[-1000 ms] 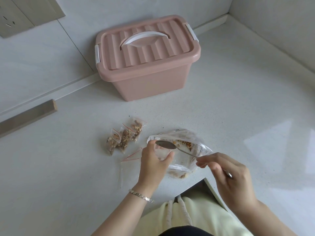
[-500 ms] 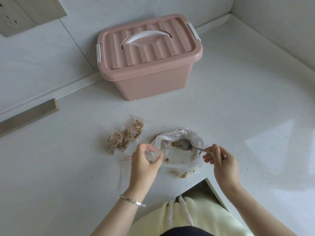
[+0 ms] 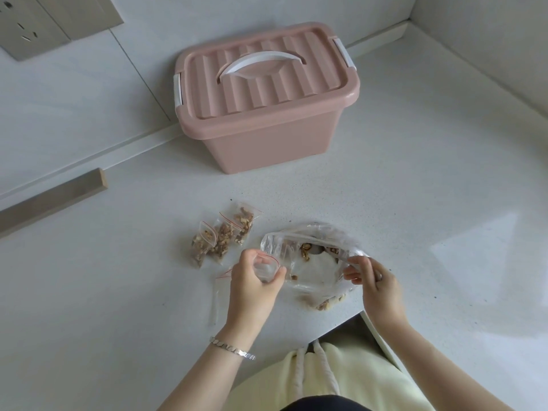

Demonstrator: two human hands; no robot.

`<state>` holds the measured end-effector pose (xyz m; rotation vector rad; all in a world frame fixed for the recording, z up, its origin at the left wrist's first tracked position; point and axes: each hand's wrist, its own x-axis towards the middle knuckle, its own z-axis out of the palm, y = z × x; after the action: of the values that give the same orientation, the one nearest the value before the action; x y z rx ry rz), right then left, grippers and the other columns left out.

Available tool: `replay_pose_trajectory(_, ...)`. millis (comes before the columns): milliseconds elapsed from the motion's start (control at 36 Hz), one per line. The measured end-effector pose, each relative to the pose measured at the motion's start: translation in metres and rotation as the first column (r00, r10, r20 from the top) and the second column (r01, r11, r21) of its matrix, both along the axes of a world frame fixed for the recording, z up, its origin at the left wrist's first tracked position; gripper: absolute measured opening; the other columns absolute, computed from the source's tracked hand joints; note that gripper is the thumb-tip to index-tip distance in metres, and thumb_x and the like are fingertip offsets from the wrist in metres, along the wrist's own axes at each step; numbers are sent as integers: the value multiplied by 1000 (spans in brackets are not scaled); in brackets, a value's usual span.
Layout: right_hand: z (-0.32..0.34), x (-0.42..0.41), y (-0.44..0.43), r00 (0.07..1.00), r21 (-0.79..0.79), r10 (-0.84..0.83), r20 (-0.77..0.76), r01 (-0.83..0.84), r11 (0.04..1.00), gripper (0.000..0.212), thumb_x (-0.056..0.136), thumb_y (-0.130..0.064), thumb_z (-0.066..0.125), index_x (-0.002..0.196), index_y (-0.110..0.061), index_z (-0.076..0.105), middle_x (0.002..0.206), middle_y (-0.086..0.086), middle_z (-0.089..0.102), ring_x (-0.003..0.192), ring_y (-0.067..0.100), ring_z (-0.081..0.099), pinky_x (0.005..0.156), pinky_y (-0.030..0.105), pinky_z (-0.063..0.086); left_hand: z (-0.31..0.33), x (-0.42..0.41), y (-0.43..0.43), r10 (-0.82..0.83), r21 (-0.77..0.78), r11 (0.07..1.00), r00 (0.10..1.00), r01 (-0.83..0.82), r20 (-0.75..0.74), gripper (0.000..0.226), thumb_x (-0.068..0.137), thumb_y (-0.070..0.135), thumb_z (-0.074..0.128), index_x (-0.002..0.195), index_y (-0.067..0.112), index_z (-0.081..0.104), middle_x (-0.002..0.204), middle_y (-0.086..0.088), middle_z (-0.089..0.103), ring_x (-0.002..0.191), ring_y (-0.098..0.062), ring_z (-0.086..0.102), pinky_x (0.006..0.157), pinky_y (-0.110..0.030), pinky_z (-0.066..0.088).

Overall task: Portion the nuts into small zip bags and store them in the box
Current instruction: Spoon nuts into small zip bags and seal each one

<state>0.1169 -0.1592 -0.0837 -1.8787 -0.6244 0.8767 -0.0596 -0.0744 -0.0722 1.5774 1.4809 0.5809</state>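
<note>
Three filled bags [image 3: 222, 237] lie in a cluster on the counter [image 3: 415, 203], just left of the big bag [image 3: 314, 271]. The big bag slumps open near the counter's front edge, with nuts [image 3: 307, 251] at its far side and more bunched in its near corner. The box [image 3: 261, 120] stands well back by the wall with its lid [image 3: 267, 78] on.

The left hand [image 3: 252, 287] curls round a small bag [image 3: 267, 266], thumb and fingers pinching its walls below the red strip. This keeps the mouth gaping upward, just beside the big bag's left rim. It looks empty. The right hand [image 3: 378, 287] has its fingers curled at the big bag's right rim. They seem clamped on the handle of a spoon [image 3: 319, 250], whose grey bowl seems to lie among the nuts, though the film blurs it and I cannot be sure.

The small bag is thin, limp film that weighs almost nothing, so it will likely collapse shut unless it is pinched from both sides near the zip. That is probably the best place to hold it, and a lower grip would squeeze out room for nuts. The film is likely slick, so a firm pinch suits it better than a flat press. The nuts are light, hard and loose, and they could roll off a tilted spoon or crumble under pressure. A filled bag is best lifted by its sealed top. The box is stiff plastic and probably light.
</note>
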Motion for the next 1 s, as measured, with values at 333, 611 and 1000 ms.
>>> replay_pose_trajectory(333,-13,5,11,888,-132,-78,-454,19,991,37,99,-29,36,90,-7,65,78,13,70,73,21,67,68,25,55,3,-5,-2,6,-11,1000,1000,-6,10,29,76,16,73,84,28,48,93,6,60,100,-13,55,86,-21,40)
replay_pose_trajectory(611,-12,23,-12,824,-193,-148,-547,48,980,43,97,-36,36,93,-4,64,74,13,69,67,20,66,67,27,49,3,-1,-2,-18,-24,1000,1000,17,-22,26,77,20,73,91,19,51,95,5,60,99,-13,55,85,-22,42)
replay_pose_trajectory(1000,48,39,-12,919,23,-119,-377,138,990,49,98,-37,31,80,-5,65,57,8,67,51,15,62,51,19,51,-1,12,-6,-94,-34,995,988,91,-119,29,75,22,74,93,21,51,94,9,57,97,-18,53,89,-41,46)
